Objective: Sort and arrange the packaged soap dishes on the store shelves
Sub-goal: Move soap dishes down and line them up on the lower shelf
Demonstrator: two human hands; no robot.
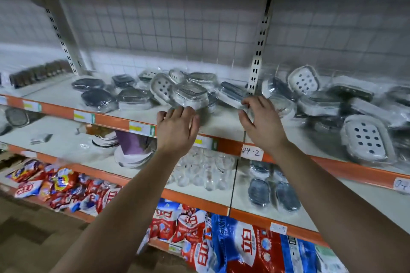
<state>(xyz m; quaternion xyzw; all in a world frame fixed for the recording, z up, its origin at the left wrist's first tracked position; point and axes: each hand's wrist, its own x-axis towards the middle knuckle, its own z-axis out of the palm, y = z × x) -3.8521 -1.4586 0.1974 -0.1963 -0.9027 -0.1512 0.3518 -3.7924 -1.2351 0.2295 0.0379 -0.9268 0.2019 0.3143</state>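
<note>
On the left of the shelf (pixel 111 121), a few dark oval soap dishes (pixel 97 97) lie flat in their wrappers, side by side and apart from the rest. That reads as a group already laid out by kind. Just right of them, a mixed heap (pixel 164 86) of white and grey packs leans and overlaps, so it looks unsorted.

The left hand (pixel 177 126) reaches over the shelf's front edge with its fingers (pixel 188 111) straight and released. The tips touch the wrapper of a clear-lidded dish (pixel 190 95) at the front of the heap. The hand grasps nothing and seems placed to steady or slide that pack.

The right hand (pixel 259 122) is at the near end of a dark flat dish (pixel 233 93), fingers curved above its wrapper edge and thumb below. Blur hides whether they pinch it or are only closing in, so I cannot tell. That pack lies beside the slotted upright post (pixel 257 66) that divides the two bays.

Right of the post a second pile (pixel 332 99) sprawls, with a white holed dish (pixel 366 137) tilted near the front edge.

As I judge it, the sorting is at an early stage, since most packs lie jumbled. The slippery film may let neighbouring packs slide when one is pulled.
</note>
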